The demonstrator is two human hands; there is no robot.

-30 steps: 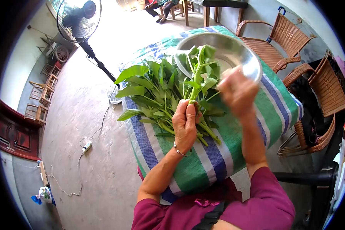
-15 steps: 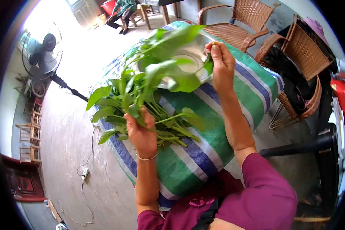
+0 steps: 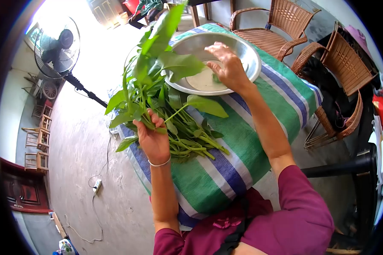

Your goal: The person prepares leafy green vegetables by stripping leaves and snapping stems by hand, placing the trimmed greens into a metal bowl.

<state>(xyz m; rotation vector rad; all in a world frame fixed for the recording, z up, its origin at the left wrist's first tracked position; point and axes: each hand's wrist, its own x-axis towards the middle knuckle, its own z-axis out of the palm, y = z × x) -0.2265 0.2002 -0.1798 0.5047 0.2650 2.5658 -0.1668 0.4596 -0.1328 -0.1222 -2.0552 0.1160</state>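
Observation:
My left hand (image 3: 153,138) is closed around the lower stems of some water spinach (image 3: 147,70), whose broad leaves rise up and lean over the basin's near left side. Over a wide metal basin (image 3: 254,63) hovers my right hand (image 3: 230,70), fingers spread and nothing gripped. A small blurred bit of green shows just under its palm, inside the basin. More water spinach lies as a pile of stems (image 3: 195,144) on the striped cloth, beside and beneath my left hand. Leaves partly cover the basin's left rim.
A green, blue and white striped cloth (image 3: 238,146) covers the table. Wicker chairs (image 3: 264,36) stand beyond it and to the right, one with dark items. A standing fan (image 3: 57,49) is at left, with a power strip (image 3: 97,186) on the floor. Another person sits at the back.
My right hand has gone from a pinch holding a torn green piece to spread fingers over the basin, letting go of it. The left hand still grips the stems, leaves now more upright.

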